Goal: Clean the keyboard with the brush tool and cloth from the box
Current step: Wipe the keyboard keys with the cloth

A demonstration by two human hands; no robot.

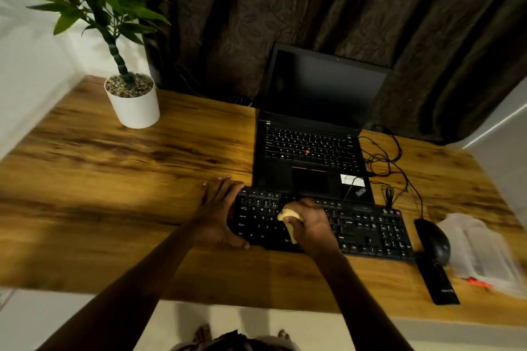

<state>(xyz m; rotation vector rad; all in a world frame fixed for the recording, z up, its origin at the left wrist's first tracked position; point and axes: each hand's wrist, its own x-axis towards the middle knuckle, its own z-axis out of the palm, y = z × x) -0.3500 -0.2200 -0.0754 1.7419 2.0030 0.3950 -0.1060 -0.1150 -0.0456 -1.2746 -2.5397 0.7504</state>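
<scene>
A black keyboard lies on the wooden desk in front of the laptop. My right hand grips a bunched yellow cloth and presses it on the keys left of the keyboard's middle. My left hand lies flat against the keyboard's left end, fingers straight on the desk, thumb along the front edge. A clear plastic box sits at the far right of the desk. No brush tool is plainly visible.
An open black laptop stands behind the keyboard, cables trailing to its right. A black mouse and a flat black object lie right of the keyboard. A potted plant stands at the back left. Something small and orange lies by the box.
</scene>
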